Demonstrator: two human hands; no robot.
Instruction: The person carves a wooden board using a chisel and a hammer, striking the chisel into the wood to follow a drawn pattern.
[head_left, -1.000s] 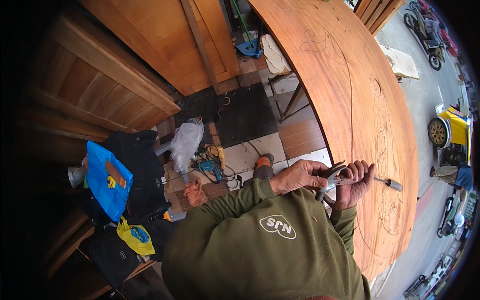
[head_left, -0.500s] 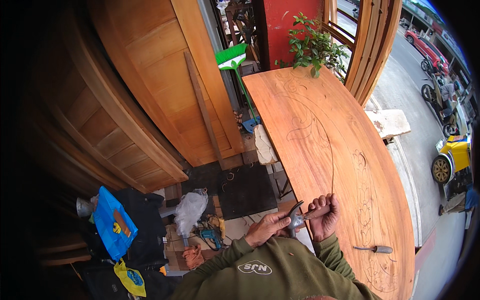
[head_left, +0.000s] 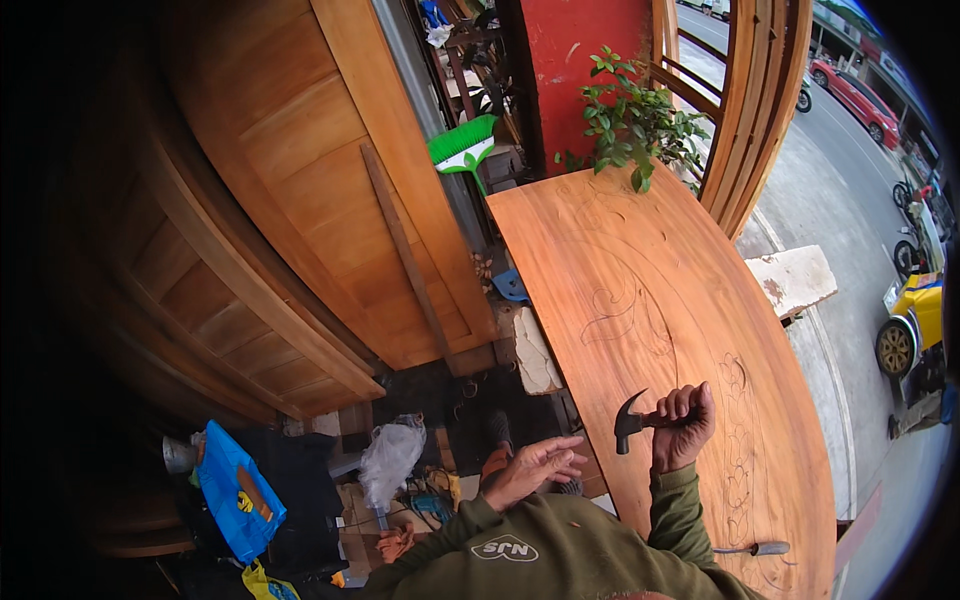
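Note:
My right hand [head_left: 681, 432] grips a claw hammer [head_left: 623, 428] by its handle, held over the large wooden panel [head_left: 570, 250] with drawn curving floral patterns. My left hand [head_left: 530, 470] is free, fingers apart, just left of the panel's edge and below the hammer. A carving tool with a round handle [head_left: 770, 548] lies near the lower part of the panel.
Wooden doors [head_left: 300, 230] lean on the left. A green broom [head_left: 462, 145], plant [head_left: 635, 125] and red column [head_left: 545, 80] stand beyond the panel. Plastic bags [head_left: 390, 460] and a power drill [head_left: 430, 505] lie low at left. Right: street, yellow vehicle [head_left: 915, 300], white block [head_left: 790, 275].
My left hand has let go of the hammer's head and moved away left. My right hand has lifted the hammer rightward. The view has shifted toward the panel's far end.

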